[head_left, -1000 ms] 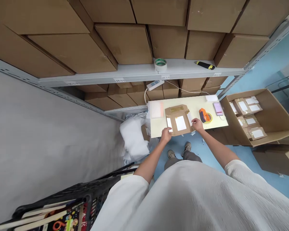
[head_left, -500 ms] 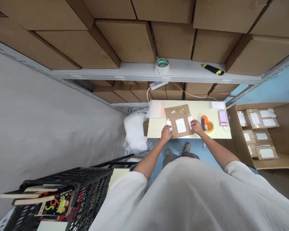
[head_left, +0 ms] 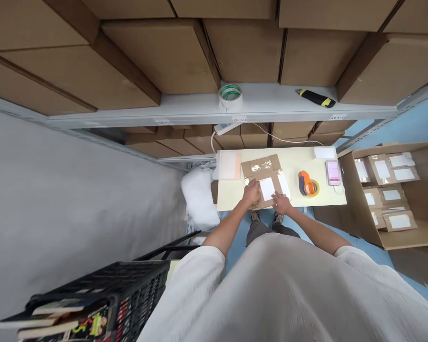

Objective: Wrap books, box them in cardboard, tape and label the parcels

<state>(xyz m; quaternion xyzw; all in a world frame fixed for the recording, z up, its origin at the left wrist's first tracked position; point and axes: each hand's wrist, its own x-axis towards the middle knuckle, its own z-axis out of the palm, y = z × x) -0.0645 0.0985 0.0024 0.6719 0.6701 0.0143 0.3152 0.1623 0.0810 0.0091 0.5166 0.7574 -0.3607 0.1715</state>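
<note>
A flat cardboard parcel (head_left: 251, 173) with clear tape across its upper part lies slightly turned on the pale table (head_left: 292, 161). On its face is a white label (head_left: 267, 189), and another white paper (head_left: 283, 183) is at its right edge. My left hand (head_left: 251, 192) rests on the parcel just left of the label, fingers stretched over the cardboard. At the label's lower right corner, my right hand (head_left: 281, 203) lies with its fingers spread on the parcel. An orange tape dispenser (head_left: 306, 182) with a roll stands to the right of the parcel.
A phone (head_left: 333, 173) and a white card (head_left: 324, 152) lie at the table's right. The shelf above holds a tape roll (head_left: 230, 97) and a utility knife (head_left: 316, 98). A large carton (head_left: 424, 228) with labelled parcels stands right; a black crate (head_left: 142, 289) with books is lower left.
Both hands have moved inward from the parcel's side edges onto its face, beside the label. The parcel has turned slightly, and the camera view has shifted a little.
</note>
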